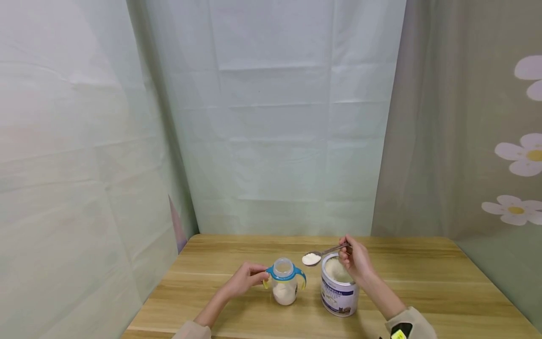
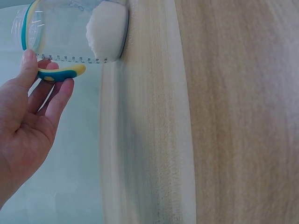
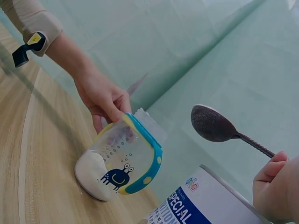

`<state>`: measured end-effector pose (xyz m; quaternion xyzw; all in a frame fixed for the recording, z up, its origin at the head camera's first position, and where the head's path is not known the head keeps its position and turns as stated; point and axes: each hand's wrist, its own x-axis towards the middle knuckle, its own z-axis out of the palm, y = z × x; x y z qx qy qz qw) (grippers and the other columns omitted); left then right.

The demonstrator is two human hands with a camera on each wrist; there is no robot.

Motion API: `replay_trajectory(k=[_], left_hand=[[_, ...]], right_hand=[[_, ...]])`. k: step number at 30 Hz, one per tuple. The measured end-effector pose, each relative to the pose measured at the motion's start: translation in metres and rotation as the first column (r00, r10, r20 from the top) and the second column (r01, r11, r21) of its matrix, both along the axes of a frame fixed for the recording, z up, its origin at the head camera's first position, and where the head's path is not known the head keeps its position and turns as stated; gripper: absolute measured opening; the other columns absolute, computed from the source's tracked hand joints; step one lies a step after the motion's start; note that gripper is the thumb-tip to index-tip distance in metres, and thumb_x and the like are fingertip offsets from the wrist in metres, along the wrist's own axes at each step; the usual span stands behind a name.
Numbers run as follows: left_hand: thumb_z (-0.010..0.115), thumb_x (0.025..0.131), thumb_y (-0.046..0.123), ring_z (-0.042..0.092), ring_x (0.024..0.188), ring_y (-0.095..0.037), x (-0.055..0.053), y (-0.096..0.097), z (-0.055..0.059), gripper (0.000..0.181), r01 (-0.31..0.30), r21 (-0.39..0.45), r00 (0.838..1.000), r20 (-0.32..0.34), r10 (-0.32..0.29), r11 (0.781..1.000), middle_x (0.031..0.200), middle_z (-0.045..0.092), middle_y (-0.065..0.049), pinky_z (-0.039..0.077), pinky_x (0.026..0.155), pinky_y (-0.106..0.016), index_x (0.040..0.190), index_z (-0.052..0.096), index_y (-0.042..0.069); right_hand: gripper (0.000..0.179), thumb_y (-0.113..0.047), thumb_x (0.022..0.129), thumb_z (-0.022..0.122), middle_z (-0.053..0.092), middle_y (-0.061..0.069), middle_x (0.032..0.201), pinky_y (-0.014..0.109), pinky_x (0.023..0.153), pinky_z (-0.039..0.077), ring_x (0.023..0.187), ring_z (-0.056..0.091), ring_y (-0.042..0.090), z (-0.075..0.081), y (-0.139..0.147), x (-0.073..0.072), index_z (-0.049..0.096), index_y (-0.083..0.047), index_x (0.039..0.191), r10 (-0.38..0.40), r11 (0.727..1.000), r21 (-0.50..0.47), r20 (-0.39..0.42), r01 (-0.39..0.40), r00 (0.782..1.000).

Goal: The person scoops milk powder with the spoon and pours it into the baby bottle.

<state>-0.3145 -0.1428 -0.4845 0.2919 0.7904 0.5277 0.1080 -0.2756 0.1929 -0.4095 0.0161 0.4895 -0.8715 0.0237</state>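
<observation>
A clear baby bottle [image 1: 284, 288] with a blue and yellow collar and two side handles stands uncapped on the table, white powder in its lower part. My left hand [image 1: 247, 278] pinches the bottle's left handle [image 2: 60, 73] between thumb and fingers. To the right is an open can of powder [image 1: 340, 299] with a blue and white label. Above the can, my right hand [image 1: 357, 261] grips the handle of a dark spoon [image 3: 212, 124]. White powder [image 1: 311, 258] heaps in its bowl, which hangs between can and bottle.
The wooden table [image 1: 406, 268] ends at a pale curtain [image 1: 279, 141] behind. More fabric hangs at the left, and a curtain with printed flowers [image 1: 516, 209] at the right. Bottle and can stand close together.
</observation>
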Motion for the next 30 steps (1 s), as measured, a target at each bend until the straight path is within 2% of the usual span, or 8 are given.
replay_trajectory(k=[8, 17, 26, 30], left_hand=[[0.059, 0.096, 0.02, 0.063, 0.089, -0.006, 0.0, 0.0, -0.001, 0.024, -0.004, -0.008, 1.0, -0.009, 0.004, 1.0, 0.1, 0.068, -0.021, 0.057, 0.082, -0.025, 0.108, 0.071, 0.002], [0.058, 0.096, 0.018, 0.062, 0.089, -0.008, 0.001, 0.001, 0.002, 0.025, -0.004, 0.001, 1.0, -0.011, 0.004, 1.0, 0.101, 0.066, -0.028, 0.057, 0.083, -0.025, 0.111, 0.07, 0.001], [0.059, 0.096, 0.017, 0.062, 0.09, -0.009, 0.003, 0.0, 0.0, 0.027, 0.009, 0.019, 1.0, 0.01, -0.009, 1.0, 0.101, 0.065, -0.03, 0.057, 0.083, -0.026, 0.112, 0.069, -0.003], [0.059, 0.096, 0.018, 0.061, 0.088, -0.006, 0.002, 0.001, 0.001, 0.028, 0.015, 0.02, 1.0, -0.007, -0.015, 1.0, 0.101, 0.066, -0.029, 0.057, 0.082, -0.025, 0.112, 0.069, -0.003]], right_hand=[[0.037, -0.022, 0.107, 0.029, 0.044, -0.007, 0.062, 0.012, 0.043, 0.028, 0.05, 0.039, 0.002, 0.0, -0.002, -0.001, 0.052, -0.011, 0.08, 0.004, 1.0, 0.002, 0.004, -0.004, 1.0], [0.036, -0.019, 0.106, 0.03, 0.045, -0.006, 0.062, 0.011, 0.043, 0.029, 0.049, 0.04, 0.002, 0.005, -0.009, -0.001, 0.052, -0.01, 0.08, -0.005, 1.0, -0.016, 0.009, 0.005, 1.0], [0.035, -0.019, 0.106, 0.032, 0.045, -0.005, 0.064, 0.012, 0.044, 0.03, 0.051, 0.039, 0.003, -0.001, -0.013, -0.002, 0.053, -0.01, 0.079, -0.005, 0.999, 0.032, 0.012, 0.005, 1.0], [0.034, -0.019, 0.105, 0.033, 0.045, -0.005, 0.065, 0.012, 0.045, 0.029, 0.052, 0.039, 0.003, -0.001, -0.014, -0.002, 0.054, -0.01, 0.079, 0.008, 0.999, 0.047, 0.004, -0.008, 1.0]])
